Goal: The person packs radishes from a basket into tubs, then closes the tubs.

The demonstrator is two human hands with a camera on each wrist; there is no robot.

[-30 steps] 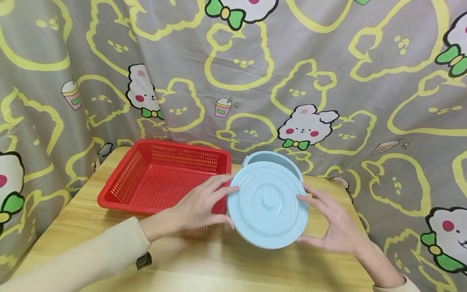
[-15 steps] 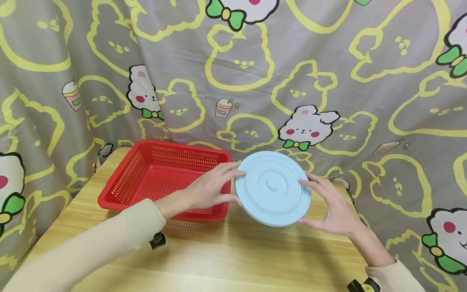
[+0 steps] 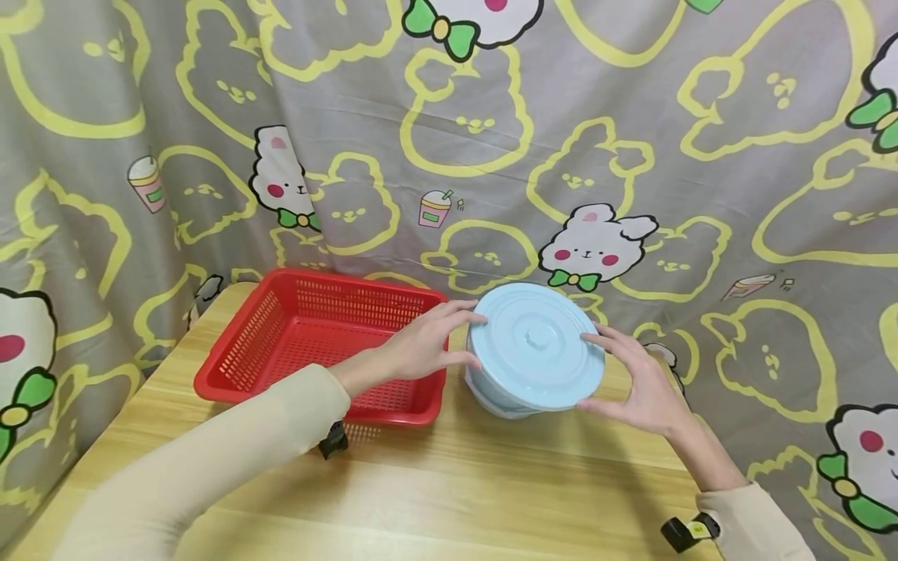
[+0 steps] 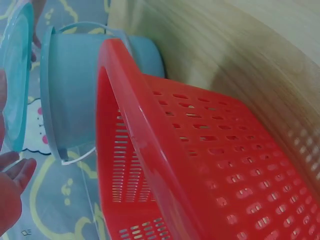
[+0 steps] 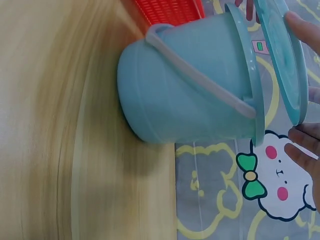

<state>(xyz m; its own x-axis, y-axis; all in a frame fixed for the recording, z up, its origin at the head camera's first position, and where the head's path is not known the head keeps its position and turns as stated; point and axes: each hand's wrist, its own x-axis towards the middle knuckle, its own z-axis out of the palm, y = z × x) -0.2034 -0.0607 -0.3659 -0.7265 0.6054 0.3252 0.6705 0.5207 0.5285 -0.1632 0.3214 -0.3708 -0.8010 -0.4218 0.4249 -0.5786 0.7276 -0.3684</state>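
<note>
A round light-blue lid (image 3: 536,347) with a small centre knob is held level-ish between both hands. My left hand (image 3: 438,340) grips its left edge, thumb at the front and fingers over the rim. On the opposite edge my right hand (image 3: 637,382) pinches the rim the same way. Below the lid stands a light-blue bucket (image 5: 195,80), upright on the table with its handle folded down along the side. Both wrist views show a gap between the lid and the bucket's rim (image 4: 46,95). From the head view the lid covers the bucket's mouth.
Left of the bucket sits a red perforated plastic basket (image 3: 319,351), its right wall close to the bucket and under my left forearm. The wooden table (image 3: 449,491) ends at a grey patterned curtain (image 3: 477,101) behind.
Both hands have carried the lid back and slightly right, tipping it flatter over the bucket. The bucket's opening, visible a second ago, is now covered in the head view.
</note>
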